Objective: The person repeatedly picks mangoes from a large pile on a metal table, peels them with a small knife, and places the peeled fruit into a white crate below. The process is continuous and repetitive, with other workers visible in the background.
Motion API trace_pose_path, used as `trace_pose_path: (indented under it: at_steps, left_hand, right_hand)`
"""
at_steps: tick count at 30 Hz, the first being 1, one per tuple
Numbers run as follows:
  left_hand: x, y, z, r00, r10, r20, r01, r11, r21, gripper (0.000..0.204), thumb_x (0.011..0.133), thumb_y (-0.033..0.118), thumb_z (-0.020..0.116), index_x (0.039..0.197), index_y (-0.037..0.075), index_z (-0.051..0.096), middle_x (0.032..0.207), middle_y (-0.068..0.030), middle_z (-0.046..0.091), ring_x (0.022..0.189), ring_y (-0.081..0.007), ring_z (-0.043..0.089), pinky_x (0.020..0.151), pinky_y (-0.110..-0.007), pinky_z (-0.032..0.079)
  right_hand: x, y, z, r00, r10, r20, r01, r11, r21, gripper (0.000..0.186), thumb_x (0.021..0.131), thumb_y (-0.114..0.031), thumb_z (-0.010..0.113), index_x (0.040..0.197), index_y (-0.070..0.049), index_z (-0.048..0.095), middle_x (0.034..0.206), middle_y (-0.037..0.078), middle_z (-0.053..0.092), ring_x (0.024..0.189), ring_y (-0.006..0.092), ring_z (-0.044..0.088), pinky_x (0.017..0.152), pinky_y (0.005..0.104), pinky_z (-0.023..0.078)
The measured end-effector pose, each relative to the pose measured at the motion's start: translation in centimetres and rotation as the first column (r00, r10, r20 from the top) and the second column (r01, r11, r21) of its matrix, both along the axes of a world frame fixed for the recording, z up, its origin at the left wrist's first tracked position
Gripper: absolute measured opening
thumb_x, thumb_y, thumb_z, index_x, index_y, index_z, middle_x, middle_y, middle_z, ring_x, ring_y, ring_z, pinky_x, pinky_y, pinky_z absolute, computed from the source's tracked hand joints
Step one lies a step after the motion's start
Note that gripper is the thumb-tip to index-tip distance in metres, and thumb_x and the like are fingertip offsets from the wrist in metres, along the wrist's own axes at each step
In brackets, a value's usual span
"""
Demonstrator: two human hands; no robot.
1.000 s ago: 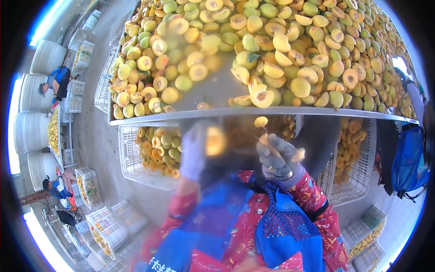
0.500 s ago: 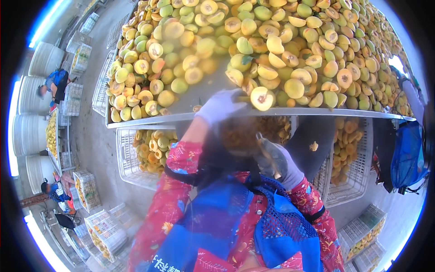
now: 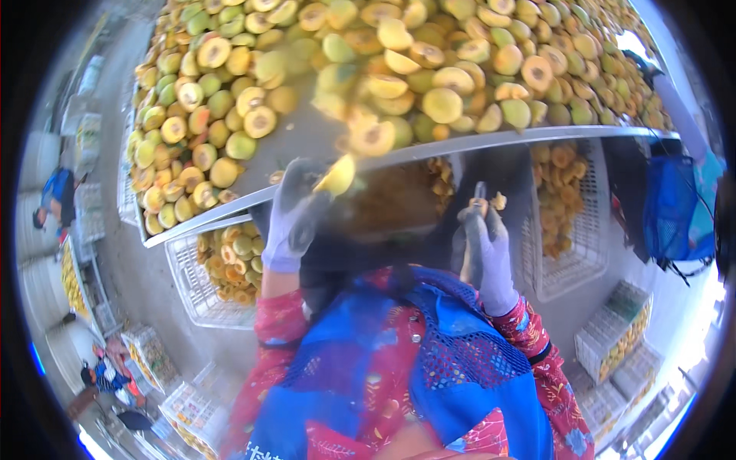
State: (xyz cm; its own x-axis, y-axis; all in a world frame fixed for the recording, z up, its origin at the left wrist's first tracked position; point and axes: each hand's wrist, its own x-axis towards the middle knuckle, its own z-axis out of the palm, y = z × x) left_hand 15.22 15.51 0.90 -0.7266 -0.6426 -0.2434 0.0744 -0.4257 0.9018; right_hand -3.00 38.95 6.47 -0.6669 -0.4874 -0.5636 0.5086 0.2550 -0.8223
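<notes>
My left hand [image 3: 295, 211], in a white glove with dark grey fingers, is closed on a yellow peach half [image 3: 337, 176] at the front edge of the metal table [image 3: 253, 172]. To its right, over my lap, my right hand [image 3: 487, 249] wears the same kind of glove. Its fingers wrap round a slim tool with a brown handle [image 3: 467, 261] and a metal tip [image 3: 481, 189]; the exact kind is unclear. A pale scrap [image 3: 500, 201] shows beside the tip, against my dark trouser leg. Many peach halves [image 3: 442, 105] heap on the table, blurred near my left hand.
White plastic crates with peach pieces stand below the table, one at left [image 3: 199, 287] and one at right [image 3: 567, 264]. Another person's sleeved arm [image 3: 682, 115] reaches in at the far right, near a blue bag-like item [image 3: 665, 207]. More crates [image 3: 613, 330] stand lower right.
My left hand has come back from the table edge and now holds a peach half in front of it. My right hand has turned the tool tip upward. The whole view has shifted.
</notes>
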Motion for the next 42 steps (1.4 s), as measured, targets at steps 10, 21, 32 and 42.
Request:
trace_pose_path:
  at_steps: [10, 21, 32, 42]
  left_hand:
    - [-0.8, 2.6, 1.3, 0.995, -0.045, 0.090, 0.060, 0.982, -0.177, 0.080, 0.070, -0.006, 0.077, 0.144, 0.005, 0.046, 0.137, -0.0082, 0.053, 0.126, -0.0204, 0.053, 0.095, -0.031, 0.055]
    - [-1.0, 4.6, 1.4, 0.982, -0.061, 0.179, 0.124, 0.921, -0.370, 0.081, 0.074, 0.008, 0.077, 0.147, 0.005, 0.042, 0.130, -0.0112, 0.057, 0.118, -0.0206, 0.058, 0.099, -0.032, 0.049]
    - [-1.5, 6.2, -0.3, 0.990, -0.112, 0.081, 0.135, 0.910, -0.392, 0.042, 0.089, 0.012, 0.064, 0.126, -0.002, 0.051, 0.103, -0.0135, 0.066, 0.092, -0.0258, 0.066, 0.080, -0.037, 0.053]
    - [-1.0, 6.7, -2.6, 0.961, 0.015, 0.276, 0.157, 0.792, -0.590, 0.032, 0.098, 0.016, 0.057, 0.124, -0.004, 0.057, 0.100, -0.0180, 0.066, 0.086, -0.0336, 0.065, 0.080, -0.041, 0.053]
  right_hand:
    - [-0.5, 0.3, -1.6, 0.936, 0.151, 0.319, -0.174, 0.984, 0.044, 0.030, 0.103, -0.039, 0.059, 0.095, -0.010, 0.059, 0.067, -0.005, 0.054, 0.050, 0.0062, 0.049, 0.042, 0.0220, 0.037]
    - [1.6, -1.7, 1.3, 0.333, 0.710, -0.621, -0.758, 0.594, 0.272, 0.019, 0.097, -0.013, 0.058, 0.111, -0.001, 0.060, 0.090, 0.011, 0.059, 0.061, 0.0191, 0.059, 0.052, 0.0317, 0.045]
    - [3.7, -3.7, 0.0, 0.275, 0.669, -0.691, -0.726, 0.616, 0.307, 0.034, 0.099, -0.020, 0.059, 0.118, 0.005, 0.049, 0.067, 0.029, 0.060, 0.060, 0.0456, 0.063, 0.052, 0.0541, 0.046]
    - [3.6, -3.3, -2.5, 0.008, 0.546, -0.837, -0.748, 0.559, 0.358, 0.036, 0.100, -0.018, 0.056, 0.122, 0.008, 0.049, 0.071, 0.030, 0.061, 0.065, 0.0450, 0.064, 0.058, 0.0504, 0.048]
